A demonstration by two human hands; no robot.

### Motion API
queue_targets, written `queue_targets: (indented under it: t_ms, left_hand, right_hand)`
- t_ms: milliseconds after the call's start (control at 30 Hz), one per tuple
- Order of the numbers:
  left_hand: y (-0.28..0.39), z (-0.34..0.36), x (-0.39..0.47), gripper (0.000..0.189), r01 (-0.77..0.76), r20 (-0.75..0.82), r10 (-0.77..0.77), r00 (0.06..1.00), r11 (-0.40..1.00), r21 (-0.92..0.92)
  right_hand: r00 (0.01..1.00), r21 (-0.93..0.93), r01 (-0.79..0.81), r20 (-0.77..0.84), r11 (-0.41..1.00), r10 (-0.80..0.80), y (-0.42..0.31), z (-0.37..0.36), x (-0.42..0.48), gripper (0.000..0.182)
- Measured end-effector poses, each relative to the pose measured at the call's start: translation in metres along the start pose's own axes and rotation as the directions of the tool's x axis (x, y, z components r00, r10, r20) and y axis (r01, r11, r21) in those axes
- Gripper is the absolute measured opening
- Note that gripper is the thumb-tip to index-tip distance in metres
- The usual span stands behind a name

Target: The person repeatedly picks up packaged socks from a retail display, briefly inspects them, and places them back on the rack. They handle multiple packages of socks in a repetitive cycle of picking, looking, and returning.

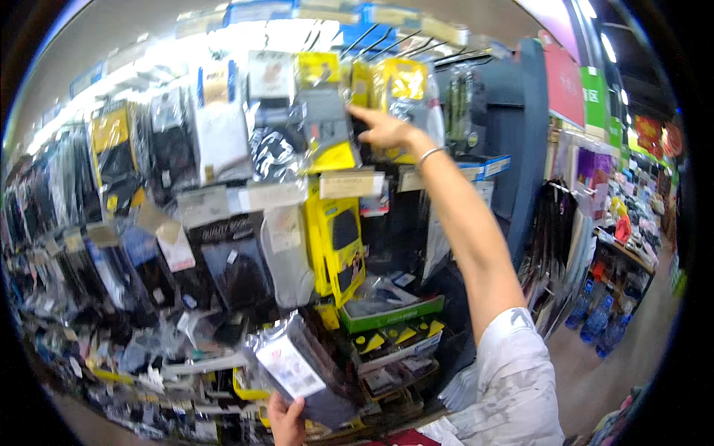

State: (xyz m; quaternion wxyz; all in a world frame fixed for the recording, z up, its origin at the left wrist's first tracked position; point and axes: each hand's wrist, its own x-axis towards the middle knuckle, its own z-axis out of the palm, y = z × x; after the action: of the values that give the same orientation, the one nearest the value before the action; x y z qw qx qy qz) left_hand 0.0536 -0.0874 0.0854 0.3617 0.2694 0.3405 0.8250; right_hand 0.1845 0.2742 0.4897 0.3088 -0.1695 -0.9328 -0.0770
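Observation:
My left hand grips the lower edge of a clear plastic pack of dark folded socks or similar goods. A white label with printing faces up on that pack. My right hand reaches up to the upper row, thumb and index finger apart. Its index fingertip is at the right edge of a hanging grey-and-yellow pack; blur hides whether it touches. Just behind this hand hang other yellow-topped packs. Left of the grey-and-yellow pack is a clear-wrapped dark pack with a white card.
Metal display hooks jut out above. Below hang yellow cartons, over a green-edged tray. A dark blue upright panel bounds the rack at right. Large blue water bottles stand on the floor beyond.

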Motion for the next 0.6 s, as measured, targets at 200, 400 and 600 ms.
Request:
queue_targets:
  t_ms: [200,400,600]
  left_hand:
    - [-0.014,0.021,0.02,0.041,0.086,0.084,-0.082,0.993,0.995,-0.041]
    - [0.001,0.001,0.016,0.041,0.026,0.091,-0.02,0.996,0.997,-0.068]
    - [-0.011,-0.007,0.018,0.041,0.13,0.152,-0.121,0.981,0.99,-0.048]
  right_hand:
    - [0.76,0.0,0.099,-0.646,0.995,-0.076,-0.056,-0.057,-0.097,0.023]
    - [0.993,0.511,0.068,-0.119,0.857,-0.008,-0.179,0.117,-0.228,0.034]
    - [0.907,0.945,-0.326,0.321,-0.026,0.272,-0.192,0.247,-0.272,0.026]
